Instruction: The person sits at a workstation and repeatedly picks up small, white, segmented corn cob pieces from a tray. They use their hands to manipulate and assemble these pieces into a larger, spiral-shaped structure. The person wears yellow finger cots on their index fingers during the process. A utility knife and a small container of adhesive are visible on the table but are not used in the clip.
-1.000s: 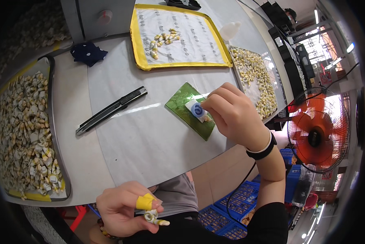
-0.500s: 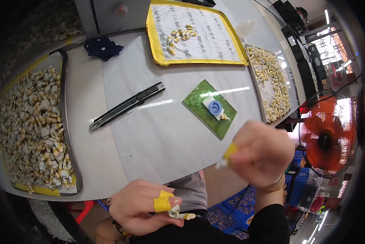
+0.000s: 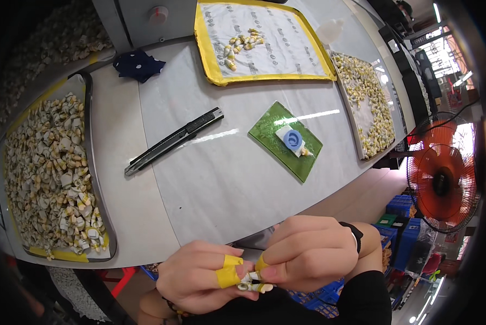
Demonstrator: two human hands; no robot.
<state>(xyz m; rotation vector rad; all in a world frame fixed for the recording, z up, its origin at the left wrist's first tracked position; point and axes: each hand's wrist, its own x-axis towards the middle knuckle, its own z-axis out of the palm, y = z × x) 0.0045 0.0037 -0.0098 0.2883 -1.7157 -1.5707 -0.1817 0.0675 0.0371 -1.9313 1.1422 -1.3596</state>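
Low in the picture, my left hand [image 3: 197, 276] pinches a small white-and-yellow moulded piece [image 3: 247, 284] between thumb and fingers. Yellow tape wraps one of its fingers. My right hand [image 3: 307, 253], also with yellow tape at a fingertip, is closed against the left. Its thumb and finger meet at a small white part beside that piece, mostly covered by the fingertips; whether the two parts are joined I cannot tell. Beyond my hands, a green glass plate [image 3: 273, 120] lies on the table, bearing a small white block with a blue round top [image 3: 293, 140].
A black utility knife [image 3: 172, 142] lies mid-table. At left stands a tray [image 3: 95, 179] heaped with small white-and-yellow pieces. A yellow-edged tray [image 3: 302, 54] holds several pieces; another tray [image 3: 356, 127] at right holds many. A dark blue cloth [image 3: 138, 65] and an orange fan [image 3: 442, 181] also show.
My right hand has come down and left from beside the green plate, bringing a small whitish part to my left hand. The hands now meet. The whole view has shifted slightly.
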